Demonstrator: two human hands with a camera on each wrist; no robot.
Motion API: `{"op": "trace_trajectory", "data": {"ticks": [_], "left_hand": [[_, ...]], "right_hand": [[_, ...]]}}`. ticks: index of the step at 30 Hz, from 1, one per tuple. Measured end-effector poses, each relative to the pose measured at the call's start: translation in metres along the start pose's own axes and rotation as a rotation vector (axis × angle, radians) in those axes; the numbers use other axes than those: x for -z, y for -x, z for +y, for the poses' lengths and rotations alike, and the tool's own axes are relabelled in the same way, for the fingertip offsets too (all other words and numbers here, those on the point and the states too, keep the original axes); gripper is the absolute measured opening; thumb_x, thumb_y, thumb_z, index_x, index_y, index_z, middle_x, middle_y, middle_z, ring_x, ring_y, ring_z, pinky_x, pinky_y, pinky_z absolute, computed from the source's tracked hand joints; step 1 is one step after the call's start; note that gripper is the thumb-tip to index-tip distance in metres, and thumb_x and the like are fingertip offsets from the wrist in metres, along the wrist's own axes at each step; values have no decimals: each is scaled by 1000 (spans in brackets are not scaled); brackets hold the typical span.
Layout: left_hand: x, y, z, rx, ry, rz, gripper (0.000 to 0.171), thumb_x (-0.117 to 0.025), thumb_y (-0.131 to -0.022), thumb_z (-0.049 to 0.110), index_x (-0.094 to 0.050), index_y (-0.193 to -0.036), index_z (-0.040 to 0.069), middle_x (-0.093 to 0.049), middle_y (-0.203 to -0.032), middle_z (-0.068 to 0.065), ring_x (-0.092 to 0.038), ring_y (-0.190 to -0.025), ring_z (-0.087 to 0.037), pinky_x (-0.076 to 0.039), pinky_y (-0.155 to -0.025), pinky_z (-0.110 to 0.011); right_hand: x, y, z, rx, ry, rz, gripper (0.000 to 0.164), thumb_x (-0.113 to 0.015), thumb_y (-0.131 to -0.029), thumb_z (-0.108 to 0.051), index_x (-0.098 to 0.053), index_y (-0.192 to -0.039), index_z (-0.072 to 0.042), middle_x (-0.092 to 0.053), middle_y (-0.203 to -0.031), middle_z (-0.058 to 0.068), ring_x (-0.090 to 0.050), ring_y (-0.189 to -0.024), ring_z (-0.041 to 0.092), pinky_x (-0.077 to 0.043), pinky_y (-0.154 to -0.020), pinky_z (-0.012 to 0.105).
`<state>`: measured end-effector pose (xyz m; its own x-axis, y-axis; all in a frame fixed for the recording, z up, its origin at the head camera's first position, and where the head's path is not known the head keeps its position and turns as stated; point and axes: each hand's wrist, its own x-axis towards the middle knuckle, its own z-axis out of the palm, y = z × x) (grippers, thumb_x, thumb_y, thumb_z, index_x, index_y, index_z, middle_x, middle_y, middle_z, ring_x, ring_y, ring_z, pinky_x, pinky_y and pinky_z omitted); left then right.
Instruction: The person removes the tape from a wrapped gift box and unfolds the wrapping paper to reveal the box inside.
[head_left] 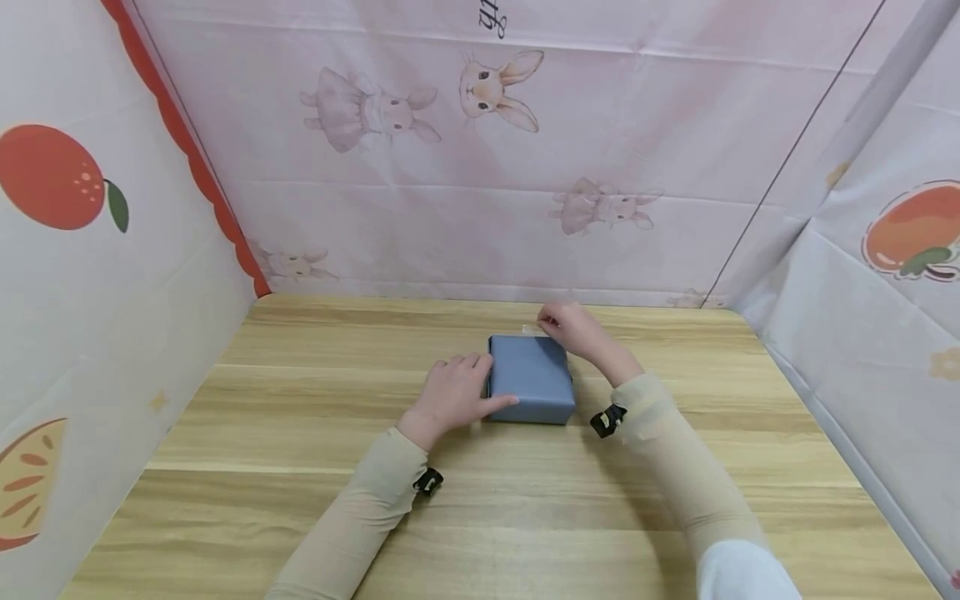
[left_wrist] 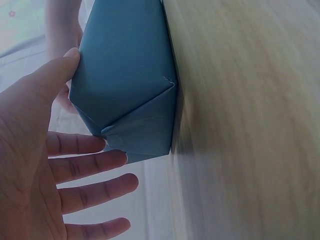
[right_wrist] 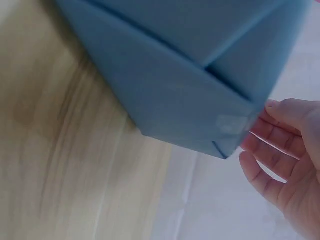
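A box wrapped in blue paper [head_left: 531, 368] lies on the wooden table. Against its left side rests my left hand [head_left: 453, 392], the thumb along the near top edge. The left wrist view shows this hand's fingers [left_wrist: 90, 165] fairly straight, the nearest ones touching the folded end flap. At the far right corner, my right hand [head_left: 576, 332] pinches a small clear strip, apparently tape [head_left: 529, 330], just beyond the box's far edge. In the right wrist view, a pale shiny patch [right_wrist: 232, 124] lies on the opposite folded end; the box hides part of the right fingertips.
The wooden tabletop [head_left: 300, 467] spreads around the box. A pink cloth wall with printed rabbits [head_left: 420, 242] stands behind the table. White cloth walls with fruit prints [head_left: 187, 308] flank both sides. Each sleeve carries a black wrist clip [head_left: 607, 420].
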<state>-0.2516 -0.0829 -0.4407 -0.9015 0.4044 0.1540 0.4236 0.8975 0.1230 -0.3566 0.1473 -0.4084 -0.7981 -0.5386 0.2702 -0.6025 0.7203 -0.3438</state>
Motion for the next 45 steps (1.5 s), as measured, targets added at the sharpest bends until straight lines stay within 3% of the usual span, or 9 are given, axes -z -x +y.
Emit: {"op": "trace_trajectory", "data": {"ticks": [9, 19, 24, 36, 45], "left_hand": [[0, -1, -1, -6, 3, 26, 80, -45, -83, 80, -57, -124, 12, -66, -118, -6, -65, -102, -25, -51, -80, -46], [2, 1, 2, -2, 5, 11, 82, -45, -84, 79, -56, -129, 11, -65, -121, -8, -64, -105, -26, -51, -81, -46], [3, 1, 4, -4, 15, 7, 82, -45, -84, 79, -55, -129, 11, -65, -122, -7, -64, -105, -26, -51, -81, -46], [3, 3, 5, 5, 19, 2, 83, -44, -85, 78, -55, -130, 10, -64, -124, -8, -64, -107, -26, -51, -82, -47], [3, 4, 6, 2, 12, 6, 85, -43, -85, 79, -54, -131, 10, -64, -124, -8, -64, -107, -26, -52, -81, -46]], "right_hand": [[15, 27, -16, -63, -10, 47, 13, -62, -95, -12, -71, -95, -3, -70, -91, 11, -66, -85, 23, -55, -78, 40], [23, 58, -27, -153, 8, 108, 11, -64, -93, -14, -70, -95, -4, -70, -93, 11, -67, -87, 24, -55, -79, 41], [23, 70, -32, -195, 35, 92, 11, -66, -92, -13, -71, -95, -4, -72, -94, 12, -67, -89, 26, -55, -80, 44], [23, 78, -37, -154, 95, -35, 8, -72, -88, -12, -75, -93, -7, -74, -96, 9, -69, -93, 26, -56, -83, 43], [15, 78, -37, -106, 195, -21, 6, -74, -85, -11, -75, -90, -7, -71, -90, 7, -68, -86, 23, -56, -77, 40]]}}
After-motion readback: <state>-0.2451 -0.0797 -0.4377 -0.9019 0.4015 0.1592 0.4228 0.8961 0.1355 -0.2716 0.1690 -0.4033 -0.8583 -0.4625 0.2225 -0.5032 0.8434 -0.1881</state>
